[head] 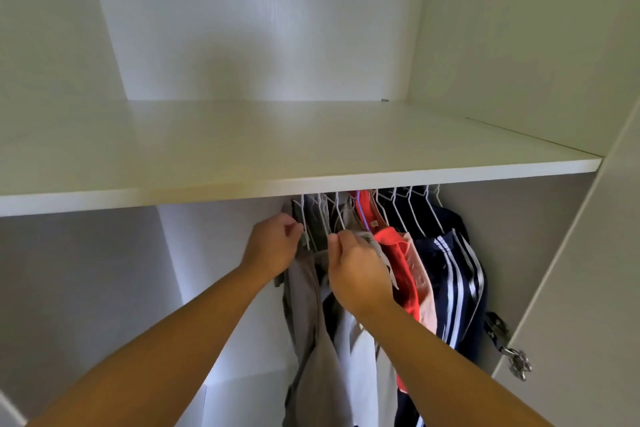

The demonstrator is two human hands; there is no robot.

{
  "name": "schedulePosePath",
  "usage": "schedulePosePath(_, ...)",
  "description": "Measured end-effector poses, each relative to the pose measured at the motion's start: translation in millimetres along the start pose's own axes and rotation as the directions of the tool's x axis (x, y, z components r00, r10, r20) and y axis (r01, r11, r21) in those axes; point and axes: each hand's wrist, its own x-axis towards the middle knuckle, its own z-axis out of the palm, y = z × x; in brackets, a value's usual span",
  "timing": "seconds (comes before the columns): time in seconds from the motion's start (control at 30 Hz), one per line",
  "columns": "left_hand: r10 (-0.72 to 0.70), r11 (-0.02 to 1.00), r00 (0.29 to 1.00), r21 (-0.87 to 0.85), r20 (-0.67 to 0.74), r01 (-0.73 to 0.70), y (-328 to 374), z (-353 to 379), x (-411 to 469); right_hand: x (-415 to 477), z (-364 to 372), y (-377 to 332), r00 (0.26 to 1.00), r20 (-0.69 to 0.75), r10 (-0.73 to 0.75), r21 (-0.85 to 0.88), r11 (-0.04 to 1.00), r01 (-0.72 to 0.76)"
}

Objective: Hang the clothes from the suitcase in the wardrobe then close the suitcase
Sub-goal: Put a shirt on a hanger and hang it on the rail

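Left grip (273, 244): curled, pinching the outermost white hanger (306, 232) just under the shelf (311, 184).
Right grip (358, 274): pinching the second hanger (341, 218), above a grey garment (304, 308).
Clothes: crowd beside a red top (398, 260) and striped navy trousers (457, 288); suitcase out of view.
Risk: may tangle with neighbouring hangers (398, 215); could tip the grey garment off.

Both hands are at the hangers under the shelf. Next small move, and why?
Probably straighten the grey garment on its hanger, then let go: the left hand pinches the hanger, the right hand grips the garment's bunched cloth beside it, and the hanger's top is hidden behind the shelf.
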Motion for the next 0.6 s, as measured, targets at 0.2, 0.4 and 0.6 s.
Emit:
schedulePosePath(0.2, 0.026, 0.995, 0.997, 0.098, -0.068, -0.019, 20, -48, -89, -29, -29, -23, 0.984, 0.024, -0.179, 0.190, 0.967, 0.171)
schedulePosePath(0.4, -0.003, 0.965, 0.972, 0.253, -0.236, 0.065, 32, -107, -235, -114, -43, -79, 0.906, 0.166, -0.390, 0.428, 0.856, 0.290)
schedulePosePath(0.6, -0.081, 0.922, 0.887, 0.304, -0.455, 0.240, 32, -177, -412, -218, -35, -167, 0.776, 0.111, -0.621, 0.704, 0.601, 0.379)
